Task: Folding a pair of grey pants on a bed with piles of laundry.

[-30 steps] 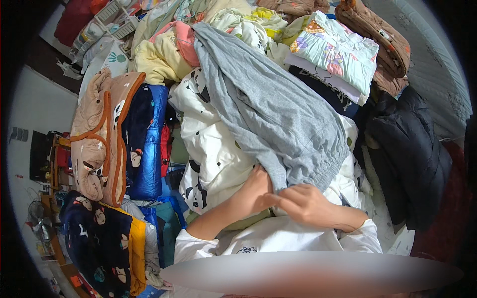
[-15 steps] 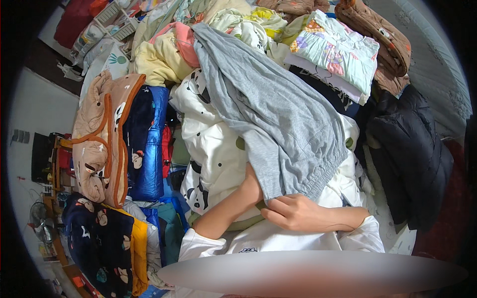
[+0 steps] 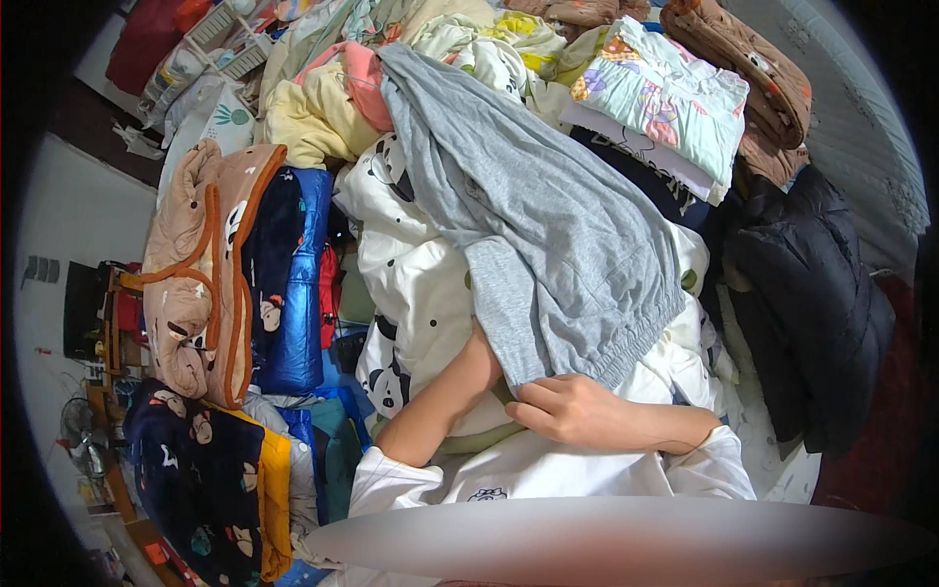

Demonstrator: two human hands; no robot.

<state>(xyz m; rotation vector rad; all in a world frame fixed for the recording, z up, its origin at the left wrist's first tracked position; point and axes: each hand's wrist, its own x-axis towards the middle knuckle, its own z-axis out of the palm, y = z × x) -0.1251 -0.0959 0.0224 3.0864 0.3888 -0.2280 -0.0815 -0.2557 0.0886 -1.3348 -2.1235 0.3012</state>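
Observation:
Light grey trousers (image 3: 587,245) with a gathered elastic waist lie spread in front of me, over a white panda-print quilt (image 3: 411,284). My left forearm (image 3: 440,401) reaches into or under the trousers at their near left edge; cloth covers the left hand, so its fingers do not show. My right hand (image 3: 562,409) is closed on the near edge of the trousers, beside the gathered waist, with the fingers curled and the thumb side toward my left arm.
Folded clothes (image 3: 660,108) are stacked at the far right, above a black padded jacket (image 3: 812,303). On the left lie a folded brown blanket (image 3: 196,284), a shiny blue padded item (image 3: 301,293) and a dark patterned blanket (image 3: 186,479). Yellow cloth (image 3: 323,117) is heaped at the far side.
My left wrist has shifted slightly left, and the trouser cloth over it has moved and smoothed a little. My right hand keeps its hold, moved up only slightly.

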